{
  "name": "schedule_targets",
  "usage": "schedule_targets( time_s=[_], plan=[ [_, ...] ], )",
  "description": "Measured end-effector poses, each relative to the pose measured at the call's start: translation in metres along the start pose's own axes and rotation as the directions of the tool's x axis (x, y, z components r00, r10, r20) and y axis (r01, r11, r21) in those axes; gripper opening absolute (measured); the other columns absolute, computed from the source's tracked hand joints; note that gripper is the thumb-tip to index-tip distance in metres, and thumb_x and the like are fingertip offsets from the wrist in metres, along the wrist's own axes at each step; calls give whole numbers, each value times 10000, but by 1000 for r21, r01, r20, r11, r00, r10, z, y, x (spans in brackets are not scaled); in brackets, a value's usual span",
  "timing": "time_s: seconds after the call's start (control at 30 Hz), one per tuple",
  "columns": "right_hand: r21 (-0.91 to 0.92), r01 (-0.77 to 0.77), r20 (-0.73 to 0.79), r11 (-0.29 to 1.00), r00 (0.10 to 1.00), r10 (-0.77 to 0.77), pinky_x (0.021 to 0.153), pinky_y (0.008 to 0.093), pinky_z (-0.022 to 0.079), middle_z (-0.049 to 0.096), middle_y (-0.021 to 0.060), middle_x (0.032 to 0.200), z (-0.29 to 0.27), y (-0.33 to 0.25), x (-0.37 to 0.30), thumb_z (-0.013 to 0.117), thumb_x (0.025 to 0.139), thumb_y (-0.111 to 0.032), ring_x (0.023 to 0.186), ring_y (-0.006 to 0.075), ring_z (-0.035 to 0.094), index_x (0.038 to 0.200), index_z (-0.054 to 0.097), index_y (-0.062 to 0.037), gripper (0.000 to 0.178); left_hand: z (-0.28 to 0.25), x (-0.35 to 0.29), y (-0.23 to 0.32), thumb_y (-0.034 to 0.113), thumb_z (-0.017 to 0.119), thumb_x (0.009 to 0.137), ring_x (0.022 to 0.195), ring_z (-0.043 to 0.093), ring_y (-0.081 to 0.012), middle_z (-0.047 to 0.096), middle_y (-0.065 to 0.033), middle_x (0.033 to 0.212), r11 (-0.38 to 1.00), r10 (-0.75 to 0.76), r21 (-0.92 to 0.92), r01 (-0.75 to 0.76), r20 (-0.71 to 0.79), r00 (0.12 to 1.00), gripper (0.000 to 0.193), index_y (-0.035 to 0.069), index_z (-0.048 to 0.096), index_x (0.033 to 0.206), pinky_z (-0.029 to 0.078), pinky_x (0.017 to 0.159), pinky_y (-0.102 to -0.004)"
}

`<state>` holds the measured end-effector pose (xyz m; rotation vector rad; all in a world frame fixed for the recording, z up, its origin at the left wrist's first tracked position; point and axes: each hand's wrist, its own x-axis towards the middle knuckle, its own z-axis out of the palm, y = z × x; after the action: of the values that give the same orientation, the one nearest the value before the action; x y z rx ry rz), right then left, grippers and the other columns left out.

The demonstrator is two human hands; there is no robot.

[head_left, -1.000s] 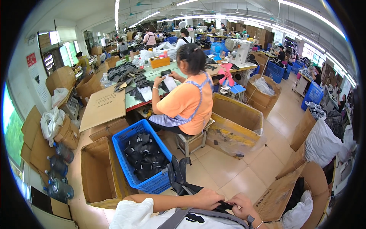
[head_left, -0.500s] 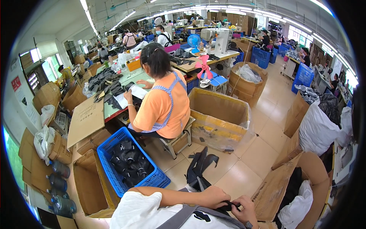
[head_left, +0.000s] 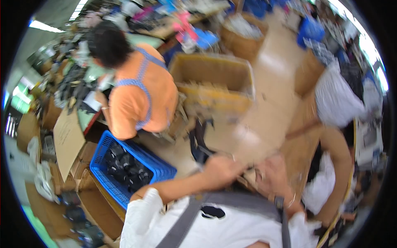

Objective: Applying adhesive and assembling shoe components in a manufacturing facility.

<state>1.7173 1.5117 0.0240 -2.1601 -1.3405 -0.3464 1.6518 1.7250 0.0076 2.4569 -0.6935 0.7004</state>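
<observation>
My left hand (head_left: 223, 168) is closed in a fist-like grip in front of my body. Close on its right is my right hand (head_left: 273, 173), its fingers curled inward. Motion smears both hands, and whatever lies between their fingers is too blurred to name. Just beyond my left hand are long black strips (head_left: 199, 140), partly covered by that hand; I cannot tell what they rest on. A blue plastic basket (head_left: 163, 168) full of black pieces (head_left: 126, 165) stands to the left of my left arm.
Ahead on the left, a person in an orange top (head_left: 142, 89) sits at a work table. A large carton with yellow tape (head_left: 215, 97) stands beyond the strips. Cardboard (head_left: 304, 153) and a white sack (head_left: 341, 97) line the right. An open carton (head_left: 101, 211) sits beside the basket.
The whole view has shifted and blurred. Both hands are higher in the picture and a little farther apart. The black strip pinched between them earlier is no longer distinct.
</observation>
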Motion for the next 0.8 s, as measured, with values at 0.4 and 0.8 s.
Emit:
schedule_targets(
  time_s=[0.4, 0.8],
  plan=[
    [-194, 150, -284, 969, 937, -202, 983, 518, 312, 574, 68, 1048, 6, 60, 101, 716, 665, -203, 1033, 280, 521, 1035, 597, -132, 395, -46, 39, -72, 74, 591, 694, 651, 594, -189, 666, -133, 913, 929, 170, 357, -96, -183, 968, 244, 5, 653, 919, 426, 507, -244],
    [-68, 318, -219, 946, 920, -325, 954, 518, 342, 544, 42, 1015, 9, 121, 142, 714, 629, -97, 1014, 268, 516, 984, 584, -147, 381, -20, 56, -62, 86, 586, 702, 677, 612, -156, 669, -118, 921, 855, -27, 482, 188, -321, 947, 267, -1, 650, 946, 459, 544, -226]
  ],
)
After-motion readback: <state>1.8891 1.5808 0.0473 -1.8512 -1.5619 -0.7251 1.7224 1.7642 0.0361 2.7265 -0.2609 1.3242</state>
